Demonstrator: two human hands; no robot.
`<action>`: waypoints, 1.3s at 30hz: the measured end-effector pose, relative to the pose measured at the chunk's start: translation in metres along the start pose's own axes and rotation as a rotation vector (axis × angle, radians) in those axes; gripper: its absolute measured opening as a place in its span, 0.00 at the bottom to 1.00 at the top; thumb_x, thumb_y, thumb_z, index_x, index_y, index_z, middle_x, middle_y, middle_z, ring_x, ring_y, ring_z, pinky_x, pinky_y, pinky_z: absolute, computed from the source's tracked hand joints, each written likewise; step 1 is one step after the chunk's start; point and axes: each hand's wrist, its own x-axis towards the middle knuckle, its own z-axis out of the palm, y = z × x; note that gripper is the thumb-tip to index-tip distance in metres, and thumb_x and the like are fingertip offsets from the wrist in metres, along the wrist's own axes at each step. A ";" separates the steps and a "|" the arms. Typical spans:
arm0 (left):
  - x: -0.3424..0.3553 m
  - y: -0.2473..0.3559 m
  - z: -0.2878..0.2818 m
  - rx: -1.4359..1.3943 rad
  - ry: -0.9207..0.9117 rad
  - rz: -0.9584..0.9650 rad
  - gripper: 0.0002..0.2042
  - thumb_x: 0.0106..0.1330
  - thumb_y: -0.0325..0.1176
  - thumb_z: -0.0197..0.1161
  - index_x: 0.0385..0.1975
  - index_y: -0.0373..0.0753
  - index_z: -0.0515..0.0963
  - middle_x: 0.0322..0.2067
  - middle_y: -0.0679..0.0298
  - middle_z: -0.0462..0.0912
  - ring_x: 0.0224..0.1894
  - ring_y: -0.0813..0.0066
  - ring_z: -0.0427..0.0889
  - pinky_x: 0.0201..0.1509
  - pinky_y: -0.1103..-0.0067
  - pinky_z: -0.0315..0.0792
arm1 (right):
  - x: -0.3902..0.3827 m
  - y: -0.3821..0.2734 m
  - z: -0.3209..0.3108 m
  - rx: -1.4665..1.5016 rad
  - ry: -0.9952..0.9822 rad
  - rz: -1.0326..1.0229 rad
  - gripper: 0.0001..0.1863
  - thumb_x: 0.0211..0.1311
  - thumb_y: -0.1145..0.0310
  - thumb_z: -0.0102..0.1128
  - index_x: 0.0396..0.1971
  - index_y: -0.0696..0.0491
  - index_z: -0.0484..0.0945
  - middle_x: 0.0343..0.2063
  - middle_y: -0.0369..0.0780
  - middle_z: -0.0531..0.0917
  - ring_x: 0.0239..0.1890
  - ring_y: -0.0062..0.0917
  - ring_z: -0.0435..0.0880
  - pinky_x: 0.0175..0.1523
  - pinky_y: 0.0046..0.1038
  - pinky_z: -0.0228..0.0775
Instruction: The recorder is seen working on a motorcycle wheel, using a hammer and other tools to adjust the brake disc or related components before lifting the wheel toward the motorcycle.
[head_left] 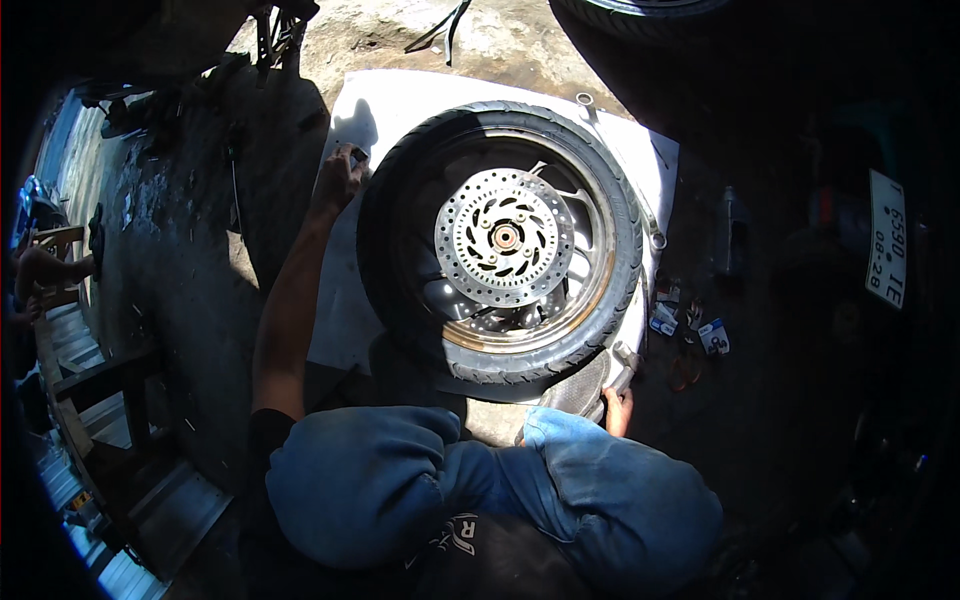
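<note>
A motorcycle wheel lies flat before me, its black tyre [385,285] around a dark rim. A drilled metal brake disc [462,255] faces up at its hub. My left hand [340,180] is closed beside the tyre's upper left edge, over the white sheet [345,330]. A small dark thing shows at its fingertips, too small to name. Near my right knee, my right hand [619,408] is partly hidden by the jeans. Its fingers curl at the lower end of a grey metal tool [621,378] with a short cylindrical end, close to the tyre's lower right.
Ring spanner ends show at the upper right [585,100] and right [657,241] of the tyre. Small blue-and-white packets [713,337] and a bottle [730,232] stand in shadow on the right, near a licence plate [886,238]. Another person's arm [52,270] shows beside a wooden frame [110,375].
</note>
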 end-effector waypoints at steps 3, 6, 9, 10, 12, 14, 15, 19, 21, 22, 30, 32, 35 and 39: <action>-0.029 0.052 -0.032 -0.498 0.087 -0.100 0.14 0.70 0.32 0.67 0.52 0.37 0.78 0.46 0.51 0.84 0.53 0.50 0.85 0.54 0.62 0.79 | -0.007 -0.003 0.006 -0.019 0.069 0.012 0.25 0.65 0.70 0.63 0.60 0.61 0.72 0.40 0.43 0.84 0.34 0.24 0.82 0.37 0.27 0.75; -0.072 0.107 -0.052 -0.247 0.210 0.151 0.15 0.70 0.30 0.68 0.54 0.37 0.79 0.43 0.52 0.85 0.48 0.53 0.85 0.52 0.65 0.78 | -0.010 -0.008 0.013 0.050 0.094 0.026 0.24 0.67 0.69 0.61 0.61 0.60 0.71 0.33 0.40 0.80 0.21 0.19 0.75 0.21 0.24 0.68; -0.098 0.150 -0.043 -0.284 0.251 0.440 0.16 0.66 0.27 0.70 0.53 0.38 0.80 0.43 0.54 0.83 0.47 0.54 0.83 0.53 0.66 0.78 | -0.015 -0.022 0.016 0.061 0.123 0.093 0.21 0.70 0.68 0.58 0.59 0.59 0.69 0.26 0.36 0.75 0.18 0.18 0.72 0.22 0.24 0.69; -0.105 0.161 -0.043 -0.285 0.235 0.508 0.16 0.65 0.26 0.71 0.53 0.38 0.81 0.43 0.54 0.82 0.48 0.55 0.83 0.53 0.66 0.77 | -0.015 -0.022 0.016 0.062 0.119 0.094 0.21 0.70 0.68 0.58 0.59 0.59 0.69 0.26 0.36 0.75 0.18 0.18 0.72 0.22 0.24 0.69; -0.113 0.179 -0.028 -0.297 0.144 0.587 0.21 0.59 0.27 0.73 0.54 0.40 0.81 0.46 0.56 0.80 0.50 0.55 0.80 0.54 0.65 0.77 | -0.010 -0.021 0.012 0.039 0.080 0.097 0.20 0.70 0.68 0.57 0.57 0.59 0.69 0.25 0.35 0.75 0.18 0.17 0.73 0.22 0.24 0.70; -0.116 0.196 -0.008 -0.261 0.115 0.599 0.21 0.59 0.31 0.73 0.54 0.42 0.81 0.46 0.56 0.79 0.52 0.55 0.78 0.58 0.65 0.74 | -0.007 -0.017 0.007 0.095 0.067 0.104 0.19 0.70 0.68 0.57 0.57 0.59 0.70 0.25 0.35 0.75 0.18 0.17 0.72 0.22 0.25 0.70; -0.116 0.203 -0.002 -0.260 0.093 0.606 0.21 0.60 0.33 0.72 0.54 0.42 0.81 0.47 0.56 0.79 0.53 0.55 0.78 0.59 0.65 0.73 | -0.006 -0.015 0.006 0.148 0.053 0.111 0.19 0.70 0.68 0.57 0.57 0.59 0.70 0.25 0.35 0.75 0.18 0.18 0.72 0.22 0.25 0.71; -0.117 0.214 0.018 -0.124 0.085 0.616 0.20 0.62 0.39 0.71 0.54 0.46 0.82 0.47 0.59 0.81 0.55 0.57 0.77 0.65 0.60 0.65 | -0.019 -0.036 0.018 0.281 0.096 0.081 0.21 0.69 0.71 0.58 0.60 0.57 0.71 0.25 0.34 0.75 0.18 0.17 0.72 0.21 0.24 0.70; -0.116 0.213 0.026 -0.076 0.098 0.620 0.20 0.63 0.41 0.71 0.54 0.46 0.82 0.47 0.60 0.81 0.55 0.58 0.77 0.66 0.60 0.64 | -0.029 -0.045 0.022 0.301 0.106 0.048 0.22 0.70 0.70 0.58 0.61 0.56 0.69 0.25 0.34 0.75 0.18 0.16 0.72 0.21 0.24 0.69; -0.115 0.212 0.029 -0.079 0.102 0.627 0.21 0.63 0.43 0.71 0.55 0.47 0.82 0.47 0.61 0.81 0.55 0.59 0.77 0.66 0.60 0.63 | -0.033 -0.052 0.022 0.327 0.117 0.013 0.22 0.70 0.70 0.58 0.62 0.56 0.68 0.26 0.34 0.75 0.18 0.16 0.72 0.21 0.24 0.69; -0.116 0.199 0.040 -0.315 0.169 0.549 0.19 0.58 0.45 0.76 0.49 0.48 0.85 0.48 0.59 0.81 0.55 0.58 0.77 0.65 0.61 0.63 | -0.048 -0.165 0.045 0.247 -0.019 -0.419 0.23 0.72 0.72 0.60 0.63 0.56 0.66 0.28 0.38 0.73 0.22 0.20 0.74 0.23 0.27 0.72; -0.117 0.200 0.040 -0.318 0.194 0.559 0.19 0.57 0.44 0.76 0.48 0.48 0.86 0.47 0.59 0.81 0.55 0.57 0.77 0.65 0.61 0.64 | -0.051 -0.195 0.048 0.297 -0.152 -0.529 0.18 0.75 0.75 0.57 0.61 0.56 0.67 0.31 0.40 0.75 0.22 0.20 0.74 0.25 0.27 0.78; -0.115 0.197 0.048 -0.332 0.257 0.569 0.18 0.56 0.43 0.76 0.46 0.48 0.86 0.46 0.59 0.81 0.53 0.57 0.78 0.64 0.62 0.64 | -0.061 -0.224 0.055 0.337 -0.350 -0.530 0.28 0.77 0.72 0.58 0.71 0.48 0.60 0.32 0.41 0.77 0.20 0.19 0.73 0.24 0.25 0.77; -0.115 0.193 0.048 -0.309 0.304 0.596 0.18 0.55 0.44 0.76 0.45 0.48 0.87 0.45 0.61 0.81 0.51 0.61 0.80 0.62 0.63 0.65 | -0.059 -0.250 0.072 -0.075 -0.363 -0.694 0.32 0.72 0.70 0.66 0.71 0.53 0.62 0.47 0.44 0.81 0.42 0.21 0.76 0.49 0.23 0.66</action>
